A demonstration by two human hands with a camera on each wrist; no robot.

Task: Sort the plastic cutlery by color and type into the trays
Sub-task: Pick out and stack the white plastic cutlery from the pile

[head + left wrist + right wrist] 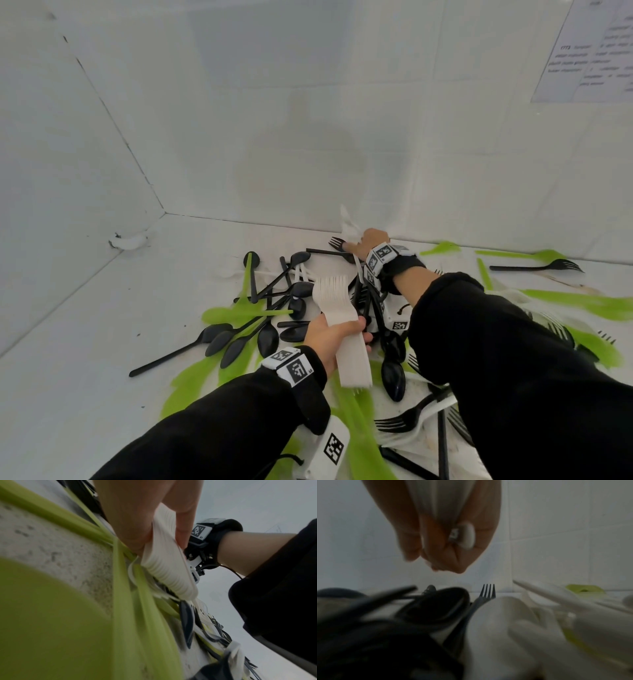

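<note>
The left hand grips a stack of white forks, tines up and away from the wrist, handles running down past the palm. Below and around that grip lies the pile of black spoons, green and white pieces on the white table. The right hand, beyond the pile by the wall, is curled round white cutlery; a black fork lies just left of its knuckles
</note>
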